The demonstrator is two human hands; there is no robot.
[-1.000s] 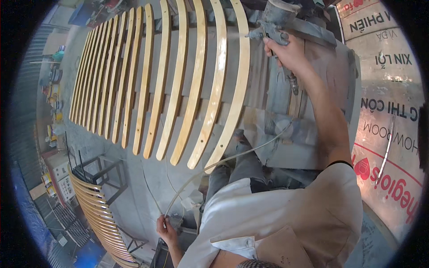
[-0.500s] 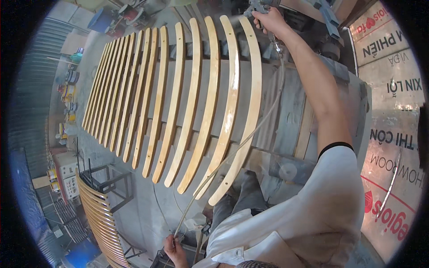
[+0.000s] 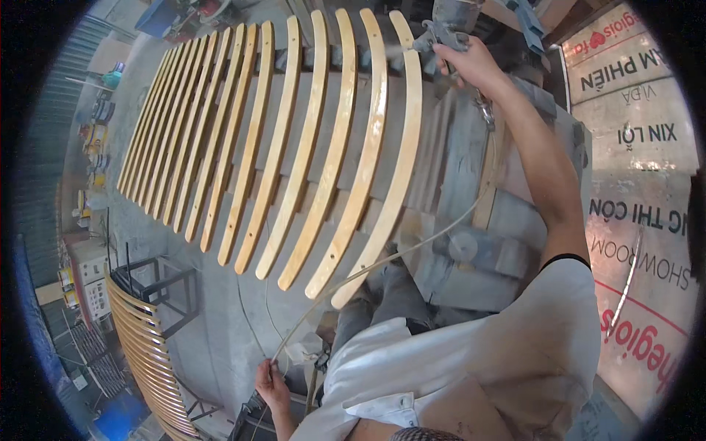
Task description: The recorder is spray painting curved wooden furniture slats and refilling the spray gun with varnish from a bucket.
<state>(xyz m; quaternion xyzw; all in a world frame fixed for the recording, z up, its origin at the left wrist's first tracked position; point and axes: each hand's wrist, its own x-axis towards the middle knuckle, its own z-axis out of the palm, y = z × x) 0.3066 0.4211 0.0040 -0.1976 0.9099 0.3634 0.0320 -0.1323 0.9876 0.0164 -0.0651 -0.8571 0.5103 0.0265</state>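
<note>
R hand (image 3: 471, 65): my fingers wrapped round grip of spray gun (image 3: 443, 35), nozzle nr far end of rightmost slat (image 3: 409, 140).
L hand (image 3: 272, 387): I've got hose (image 3: 441, 234) pinched, fingers curled.
Hose: gun to L hand, crosses over rightmost slat's nr end in view.
Slats (image 3: 377, 110): curved wood, rowed in front of me.
2nd batch (image 3: 147, 353): lower L.

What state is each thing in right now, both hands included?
Rightmost slat: lying in the row, mostly matte.
Slat to its left: streaked with gloss.
Spray gun: held up, faint haze near its nozzle.
Right hand: gripping the spray gun.
Hose: curved, crossing the rightmost slat's lower end in view.
Left hand: closed on the hose.
Lower-left slats: in a row, glossy.
</note>
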